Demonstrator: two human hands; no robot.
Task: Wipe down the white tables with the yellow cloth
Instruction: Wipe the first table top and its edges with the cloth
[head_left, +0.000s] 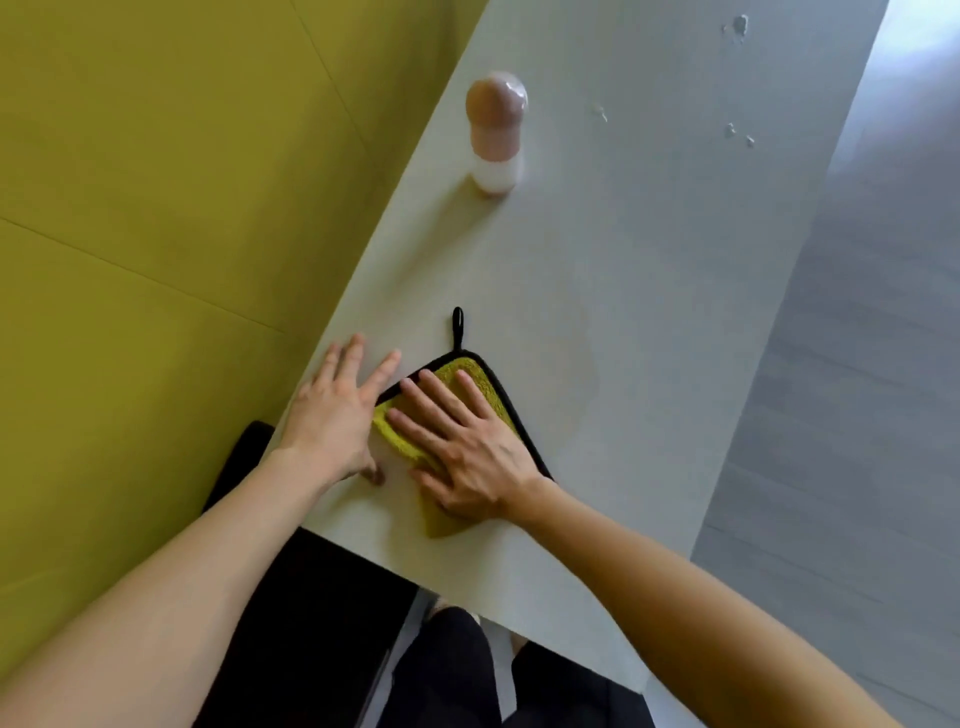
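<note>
Head view: right grip (467, 447), fingers straight, presses the yellow cloth (453, 367) flat beneath it on the white bench (623, 312), left grip (332, 415) flat-palmed and empty just beside, droplets (737, 132) well beyond, forward-right.

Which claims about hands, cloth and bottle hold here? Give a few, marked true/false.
1. The right hand lies flat on the yellow cloth. True.
2. The bottle stands upright on the white table. True.
3. The left hand grips the bottle. False: it rests flat on the table beside the cloth, and the bottle stands apart, untouched.
4. The cloth covers the droplets. False: they lie bare at the far end, beyond the bottle, while the cloth is near the table's close edge.
</note>
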